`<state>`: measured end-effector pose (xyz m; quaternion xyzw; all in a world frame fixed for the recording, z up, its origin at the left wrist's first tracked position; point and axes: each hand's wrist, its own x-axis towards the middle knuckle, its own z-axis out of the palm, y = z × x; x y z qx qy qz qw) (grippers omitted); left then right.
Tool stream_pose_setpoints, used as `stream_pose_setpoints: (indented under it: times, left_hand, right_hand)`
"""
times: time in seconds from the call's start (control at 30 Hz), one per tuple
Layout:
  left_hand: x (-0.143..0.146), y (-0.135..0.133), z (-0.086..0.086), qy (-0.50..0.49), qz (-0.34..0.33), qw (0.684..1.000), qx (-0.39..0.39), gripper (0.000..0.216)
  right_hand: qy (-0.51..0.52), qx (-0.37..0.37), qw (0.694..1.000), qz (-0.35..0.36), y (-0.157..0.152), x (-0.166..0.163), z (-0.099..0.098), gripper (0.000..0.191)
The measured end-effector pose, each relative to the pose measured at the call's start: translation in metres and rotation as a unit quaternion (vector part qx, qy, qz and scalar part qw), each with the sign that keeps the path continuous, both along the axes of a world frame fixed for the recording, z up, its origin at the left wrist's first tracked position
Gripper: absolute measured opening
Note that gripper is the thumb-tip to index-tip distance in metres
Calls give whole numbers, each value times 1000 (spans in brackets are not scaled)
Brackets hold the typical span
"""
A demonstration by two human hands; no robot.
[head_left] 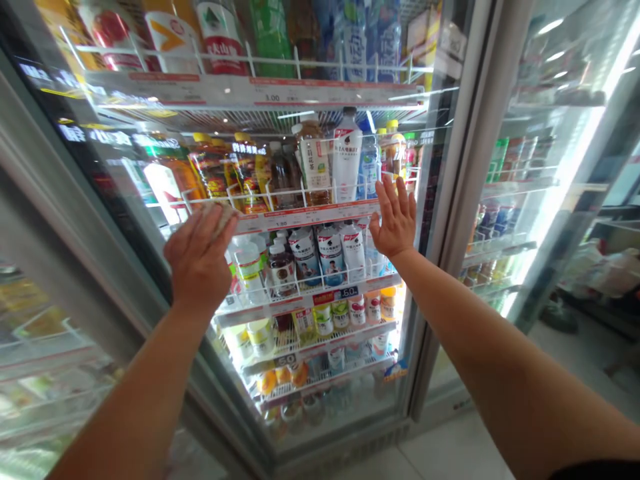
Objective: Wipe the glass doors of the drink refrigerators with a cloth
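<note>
Where the left hand [200, 257] meets the glass, its fingers lie close together and flat over a cloth [223, 215], pinning it against the pane. Only a small pale, beige-white, crumpled edge of the cloth shows past the fingertips; the rest is hidden under the palm. It sits at mid-height on the left part of the glass door [115, 167], level with the red-and-white price strip [305, 217] of the shelf behind.

The right hand [395, 223] holds nothing. It is laid palm-flat on the same pane near its right edge, fingers spread wide and pointing up, well apart from the left hand.

The door is a tall clear pane in a grey frame, streaked with bright reflections, and looks shut. Behind it, wire shelves carry rows of drinks:
- between the two hands, a tall white bottle [347, 160] with a red label stands among amber tea bottles [215, 167];
- one shelf below them are smaller white-capped bottles [330, 250];
- lower still are short cups and jars [350, 310].

To the right stands a second glass-fronted cooler [520, 200], its contents blurred by glare. A pale tiled floor [450, 447] shows below the right forearm.
</note>
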<state>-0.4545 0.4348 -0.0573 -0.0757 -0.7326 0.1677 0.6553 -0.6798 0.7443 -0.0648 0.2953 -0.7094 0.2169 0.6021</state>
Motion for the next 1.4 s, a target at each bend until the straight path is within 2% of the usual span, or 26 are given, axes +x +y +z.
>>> stream_pose_setpoints:
  times: [0.1,0.17,0.3,0.37,0.47,0.53,0.63,0.7,0.77,0.83,0.97,1.03,1.07,1.17,1.23,1.4]
  left_hand:
    - [4,-6,19,49,-10,998,36,48]
    - [3,-2,19,53,-7,998,43,49]
    - [-2,5,15,13,0,1000,-19,49]
    - [-3,2,26,6,-6,1000,-30,47]
    - [-7,-1,52,20,-17,1000,0,43]
    - [-14,6,61,26,-20,999,24,43]
    - [-28,32,50,-3,-31,999,10,45]
    - [-37,49,36,-70,-47,995,-44,47]
    - [-43,60,31,-130,-63,986,-85,47]
    - [-46,61,39,-141,-66,985,-72,46]
    - [-53,59,66,-66,-39,997,31,42]
    - [-60,66,66,-40,-38,997,47,41]
    - [-64,72,63,-46,-46,997,31,41]
    - [-75,90,49,-126,-77,986,-78,39]
    - [-80,98,49,-158,-81,977,-116,39]
    - [-90,107,64,-89,-65,993,-29,44]
  right_hand:
    - [7,-5,1000,-1,-1,0,0,68]
    - [5,-5,1000,-2,-1,0,0,68]
    - [-3,1,1000,-2,0,-1,0,70]
    - [-3,1,1000,-1,0,0,0,69]
    - [-5,2,1000,0,1,0,0,69]
    - [-9,4,1000,-2,1,0,0,68]
    - [-6,1,1000,-3,1,0,0,68]
    - [0,-2,1000,-3,1,-1,0,68]
    - [4,-3,1000,-1,0,-1,0,67]
    - [7,-4,1000,7,0,-2,-1,66]
    - [-2,-8,1000,29,1,-1,0,68]
    - [-6,-7,999,33,1,0,0,68]
    - [-8,-6,999,35,1,0,0,68]
    - [1,-4,1000,28,1,0,0,68]
    - [15,-6,1000,22,1,-1,0,67]
    - [26,-5,999,28,2,-3,-1,66]
